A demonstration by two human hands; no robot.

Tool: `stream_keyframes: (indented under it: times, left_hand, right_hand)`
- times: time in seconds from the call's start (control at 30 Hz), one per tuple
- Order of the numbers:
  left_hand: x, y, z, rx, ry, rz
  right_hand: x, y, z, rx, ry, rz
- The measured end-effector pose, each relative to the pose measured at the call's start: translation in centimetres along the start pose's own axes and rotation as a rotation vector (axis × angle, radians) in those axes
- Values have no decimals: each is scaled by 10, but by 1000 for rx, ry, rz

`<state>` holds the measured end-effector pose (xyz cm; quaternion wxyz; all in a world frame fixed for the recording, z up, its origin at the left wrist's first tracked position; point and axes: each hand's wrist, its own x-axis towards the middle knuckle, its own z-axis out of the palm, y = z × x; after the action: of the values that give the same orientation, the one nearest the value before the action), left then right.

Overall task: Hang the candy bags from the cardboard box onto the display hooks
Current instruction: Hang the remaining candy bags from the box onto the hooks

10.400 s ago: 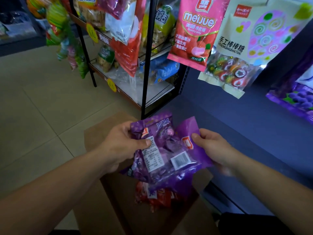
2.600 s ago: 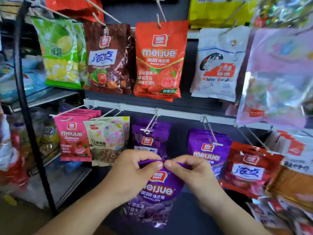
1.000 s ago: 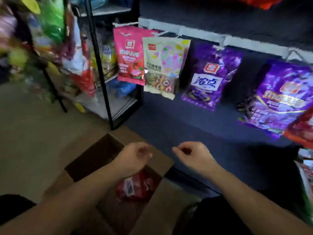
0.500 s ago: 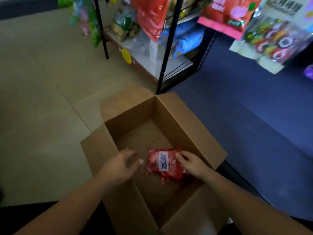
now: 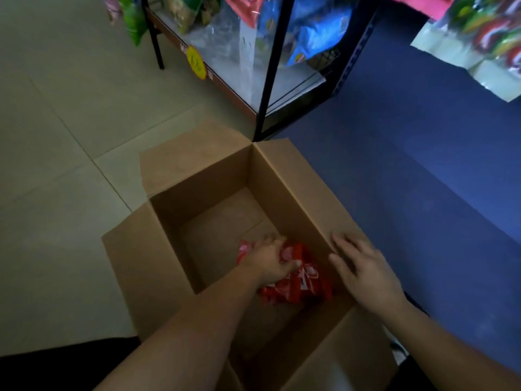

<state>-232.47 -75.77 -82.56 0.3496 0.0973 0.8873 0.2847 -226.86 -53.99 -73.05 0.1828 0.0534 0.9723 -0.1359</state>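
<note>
no legible text, yellow round shelf tag (image 5: 196, 62) blurred, white label (image 5: 309, 273) on red candy bag (image 5: 293, 292) unreadable

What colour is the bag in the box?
The bag is red with white markings; head view shows it.

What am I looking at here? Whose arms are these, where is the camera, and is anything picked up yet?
There is no machine here. The arms belong to a person working bare-handed, and the single view comes from a camera worn on their head, looking forward and down.

An open cardboard box stands on the tiled floor, beside a black rack of snacks and a blue wall panel.

The left hand reaches into the box and grips the red candy bags; how many there are I cannot tell. The right hand is open with its fingers spread, holding nothing, over the box's right wall. Whether it touches the wall is unclear.
</note>
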Motion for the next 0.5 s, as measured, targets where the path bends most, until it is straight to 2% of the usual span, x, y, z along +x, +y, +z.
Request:
stream_keyframes:
  times: [0.13,0.3,0.4,0.5]
  left_hand:
    - [31,-15,13,67,-45,4]
    - [43,-12,24,110,-79,-1]
    - [45,-15,35,-59,-110,-36]
    - [43,-22,34,-271,-53,-59]
  right_hand:
    - [-1,9,6,50,76,-13]
    - [1,13,6,80,53,-14]
    - [4,14,2,64,36,-23]
    - [5,14,-3,53,35,-1]
